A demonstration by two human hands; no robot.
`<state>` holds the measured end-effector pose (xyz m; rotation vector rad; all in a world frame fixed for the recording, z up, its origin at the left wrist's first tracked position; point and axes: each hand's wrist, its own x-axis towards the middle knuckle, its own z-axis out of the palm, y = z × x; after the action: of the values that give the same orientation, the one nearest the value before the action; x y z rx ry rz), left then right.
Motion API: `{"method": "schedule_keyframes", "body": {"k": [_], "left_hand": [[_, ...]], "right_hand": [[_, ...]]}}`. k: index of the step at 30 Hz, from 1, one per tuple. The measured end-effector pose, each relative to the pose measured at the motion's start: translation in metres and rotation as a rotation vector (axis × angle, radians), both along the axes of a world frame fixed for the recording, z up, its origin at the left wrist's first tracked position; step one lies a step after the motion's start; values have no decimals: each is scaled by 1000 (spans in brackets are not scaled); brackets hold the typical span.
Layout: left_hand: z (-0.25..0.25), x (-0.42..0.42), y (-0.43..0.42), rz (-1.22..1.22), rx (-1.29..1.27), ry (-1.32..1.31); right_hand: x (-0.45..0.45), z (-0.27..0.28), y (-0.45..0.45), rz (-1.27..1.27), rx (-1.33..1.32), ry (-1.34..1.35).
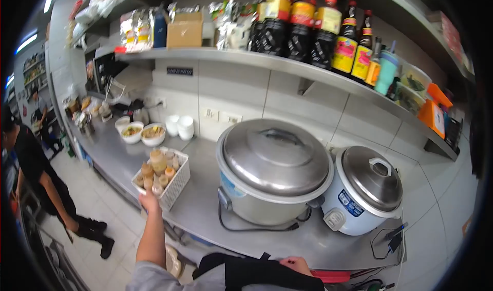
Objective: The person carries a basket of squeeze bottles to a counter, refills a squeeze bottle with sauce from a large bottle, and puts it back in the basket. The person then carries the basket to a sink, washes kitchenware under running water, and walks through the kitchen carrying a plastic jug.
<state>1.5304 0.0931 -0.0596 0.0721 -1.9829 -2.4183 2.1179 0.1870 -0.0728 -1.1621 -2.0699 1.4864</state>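
Note:
My left hand [150, 201] is at the near left corner of a white plastic basket [177, 184], its fingers closed around something at the rim that I cannot make out. Inside the basket stand several squeeze bottles [158, 161] with pale and orange contents. My right hand [295, 264] is low in front of my body, near the counter's front edge; its fingers are mostly hidden. Beyond the basket are two bowls of food [153, 133] and stacked white cups [185, 128]. To the basket's right sits a large rice cooker [277, 160] with its lid on.
A smaller cooker [367, 188] stands at the right of the steel counter [200, 216]. Cables lie near both cookers. Overhead, a shelf [246, 58] holds sauce bottles [301, 29] and packets. At the left, a person in black [38, 157] stands on the tiled floor.

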Motion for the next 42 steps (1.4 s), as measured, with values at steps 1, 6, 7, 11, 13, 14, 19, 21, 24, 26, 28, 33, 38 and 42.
{"method": "schedule_keyframes", "body": {"k": [1,6,7,11,13,14,19,21,24,26,28,33,38,42], "left_hand": [[-1,11,0,54,88,30],[-30,81,-27,307,-335,275],[-45,93,-34,271,-478,410],[-90,186,-99,-353,-764,385],[-213,177,-147,-981,-759,164],[-276,171,-169,-1292,-712,98],[-170,119,-189,-1569,-998,-43],[-175,75,-208,-1425,-1269,214],[-187,11,-246,-1073,-1276,160],[-195,-25,-277,-939,-1307,13],[-195,-53,-304,-860,-1364,-122],[-224,-86,-369,-691,-1351,-314],[-246,-95,-408,-835,-1407,-423],[-249,-119,-391,-904,-1399,-389]], "right_hand": [[-5,23,-8,-69,126,54],[-22,109,-8,-15,-299,462],[-29,142,-10,120,-406,638],[-65,233,-30,772,-563,1094],[-90,278,-49,797,-426,1077],[-104,295,-50,902,-420,1034],[-180,309,-82,1020,-454,1073],[-216,304,-71,1072,-492,1186],[-273,287,-51,891,-791,1254],[-316,270,-33,630,-903,1160],[-373,240,-12,460,-560,823],[-510,169,21,318,81,317],[-578,135,28,261,575,125],[-604,123,31,307,487,100]]}}
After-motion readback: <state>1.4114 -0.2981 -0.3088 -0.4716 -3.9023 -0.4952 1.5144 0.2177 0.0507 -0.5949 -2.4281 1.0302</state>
